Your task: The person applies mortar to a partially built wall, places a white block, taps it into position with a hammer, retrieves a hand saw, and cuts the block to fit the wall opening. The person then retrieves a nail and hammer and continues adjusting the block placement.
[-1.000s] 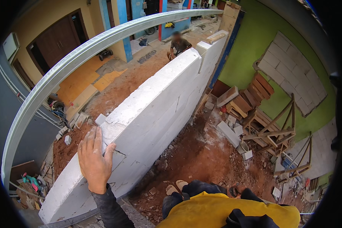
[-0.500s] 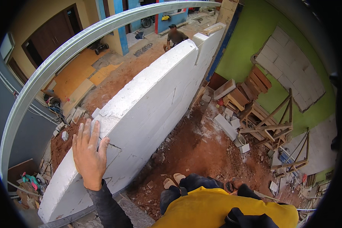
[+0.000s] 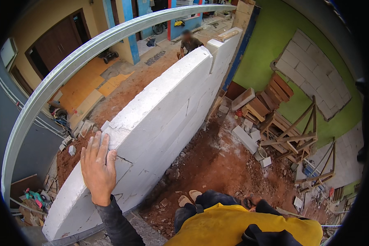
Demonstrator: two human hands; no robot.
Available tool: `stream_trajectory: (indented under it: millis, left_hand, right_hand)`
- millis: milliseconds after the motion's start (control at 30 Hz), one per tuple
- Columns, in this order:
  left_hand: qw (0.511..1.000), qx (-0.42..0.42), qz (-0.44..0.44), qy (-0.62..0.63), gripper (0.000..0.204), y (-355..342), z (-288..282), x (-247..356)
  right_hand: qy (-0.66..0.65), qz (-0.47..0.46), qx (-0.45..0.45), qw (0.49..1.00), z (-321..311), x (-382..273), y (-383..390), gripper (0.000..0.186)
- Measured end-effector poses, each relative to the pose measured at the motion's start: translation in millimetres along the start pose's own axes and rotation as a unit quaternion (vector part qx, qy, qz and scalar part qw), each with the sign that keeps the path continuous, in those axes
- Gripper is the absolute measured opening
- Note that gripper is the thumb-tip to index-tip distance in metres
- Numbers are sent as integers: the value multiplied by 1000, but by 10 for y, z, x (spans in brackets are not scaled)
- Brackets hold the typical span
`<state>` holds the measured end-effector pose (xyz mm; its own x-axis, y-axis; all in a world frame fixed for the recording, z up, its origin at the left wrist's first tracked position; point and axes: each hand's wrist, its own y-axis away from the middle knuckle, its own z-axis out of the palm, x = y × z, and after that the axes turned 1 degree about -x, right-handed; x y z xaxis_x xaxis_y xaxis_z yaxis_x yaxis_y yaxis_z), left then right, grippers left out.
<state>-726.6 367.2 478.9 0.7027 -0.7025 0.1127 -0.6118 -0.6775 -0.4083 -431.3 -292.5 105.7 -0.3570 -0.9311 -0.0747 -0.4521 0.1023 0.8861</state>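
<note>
My left hand (image 3: 98,170) lies on the rough top edge of a white block wall (image 3: 164,106), fingers stretched out and thumb a little apart. It holds nothing. The wall runs from the lower left to the far upper right, with thin joints between its blocks and a stepped notch near its far end. Beyond my yellow shirt, at the end of a dark sleeve, a small part of my right hand (image 3: 255,199) shows low down. Its fingers are too small and hidden to make out.
A curved-looking metal channel (image 3: 67,53) passes above the wall on the left. A person (image 3: 189,43) is behind the wall's far end. Wooden trestles (image 3: 293,141), stacked boards (image 3: 270,96) and loose white blocks (image 3: 245,139) stand right on reddish soil (image 3: 211,164).
My left hand stays on the wall top with hardly any shift. The person beyond the wall has changed head position slightly. The view has moved a little.
</note>
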Motion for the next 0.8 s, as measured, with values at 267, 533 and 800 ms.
stream_trajectory:
  millis: [267, 533, 800]
  left_hand:
    - [1000, -2, -1, 9, 51, 2, -16, 4]
    - [1000, -1, -6, 17, 48, 0, -17, -12]
    - [999, 12, -21, 36, 47, -14, 1, -17]
  right_hand:
    - [19, -96, 1, 995, -21, 123, -226, 43]
    - [99, -11, 1, 995, -153, -231, 141, 36]
    - [308, -95, 15, 946, -73, 129, -493, 44]
